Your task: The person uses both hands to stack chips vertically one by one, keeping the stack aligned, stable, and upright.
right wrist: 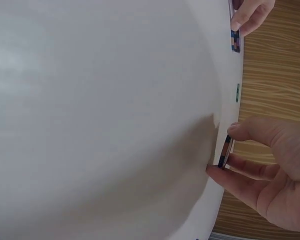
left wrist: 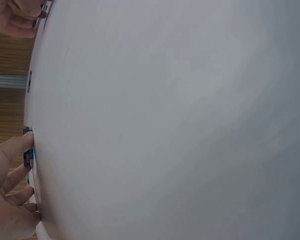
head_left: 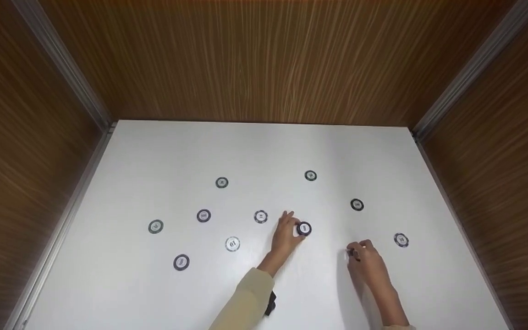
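In the head view, my left hand [head_left: 284, 237] pinches a short stack of dark-rimmed poker chips [head_left: 304, 228] by its edges, thumb on one side and a finger on the other. The left wrist view shows that stack [left wrist: 28, 156] from the side, standing on the table. To the right, my right hand [head_left: 371, 269] holds a poker chip [right wrist: 225, 151] between thumb and fingertips. That chip is tilted, one edge close to the table in the right wrist view. In the head view the fingers hide most of it.
Loose poker chips lie flat on the white table [head_left: 163, 160], including a white-rimmed one [head_left: 232, 244], a green-rimmed one [head_left: 310, 175] and a dark one [head_left: 357, 204]. Another chip [head_left: 401, 239] lies right of my right hand. Wood-grain panels [head_left: 264, 59] enclose the table's back and sides.
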Demonstrator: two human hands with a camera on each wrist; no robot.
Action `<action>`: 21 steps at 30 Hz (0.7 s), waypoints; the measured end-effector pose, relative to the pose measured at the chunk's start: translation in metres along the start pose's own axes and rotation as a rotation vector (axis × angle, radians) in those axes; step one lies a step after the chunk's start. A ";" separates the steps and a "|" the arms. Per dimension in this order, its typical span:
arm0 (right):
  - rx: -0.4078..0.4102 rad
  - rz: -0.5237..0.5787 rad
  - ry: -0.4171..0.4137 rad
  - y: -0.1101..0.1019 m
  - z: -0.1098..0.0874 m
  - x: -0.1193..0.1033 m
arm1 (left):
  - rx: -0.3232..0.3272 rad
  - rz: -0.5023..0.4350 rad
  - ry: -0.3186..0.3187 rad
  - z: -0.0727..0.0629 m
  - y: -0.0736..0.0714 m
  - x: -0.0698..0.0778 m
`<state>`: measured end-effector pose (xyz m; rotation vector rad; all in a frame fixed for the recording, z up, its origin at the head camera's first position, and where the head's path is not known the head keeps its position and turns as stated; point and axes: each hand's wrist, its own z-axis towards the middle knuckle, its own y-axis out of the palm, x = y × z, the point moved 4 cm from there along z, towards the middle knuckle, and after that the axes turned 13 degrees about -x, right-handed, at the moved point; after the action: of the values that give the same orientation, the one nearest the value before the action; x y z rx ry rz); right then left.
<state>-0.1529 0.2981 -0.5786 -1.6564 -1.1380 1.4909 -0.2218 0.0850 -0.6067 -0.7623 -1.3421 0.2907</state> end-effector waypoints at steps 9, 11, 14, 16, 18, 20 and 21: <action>-0.030 -0.032 -0.078 -0.002 0.011 -0.014 | -0.020 -0.008 -0.020 -0.001 0.000 0.000; -0.031 -0.036 -0.097 -0.001 0.014 -0.017 | -0.018 -0.016 -0.029 -0.001 -0.001 -0.001; -0.028 -0.036 -0.118 0.000 0.018 -0.022 | -0.011 -0.030 -0.026 -0.001 -0.001 -0.001; -0.016 -0.030 -0.136 0.000 0.019 -0.024 | -0.007 -0.034 -0.018 -0.001 -0.002 -0.001; -0.003 -0.029 -0.152 0.000 0.020 -0.026 | -0.005 -0.025 -0.009 0.000 -0.001 0.000; 0.004 -0.030 -0.165 0.000 0.022 -0.029 | -0.007 -0.016 -0.007 0.000 -0.001 0.000; 0.003 -0.026 -0.167 -0.001 0.023 -0.030 | -0.009 -0.016 -0.008 0.001 0.000 0.000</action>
<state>-0.1749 0.2695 -0.5687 -1.5314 -1.2405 1.6380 -0.2224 0.0853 -0.6064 -0.7580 -1.3567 0.2756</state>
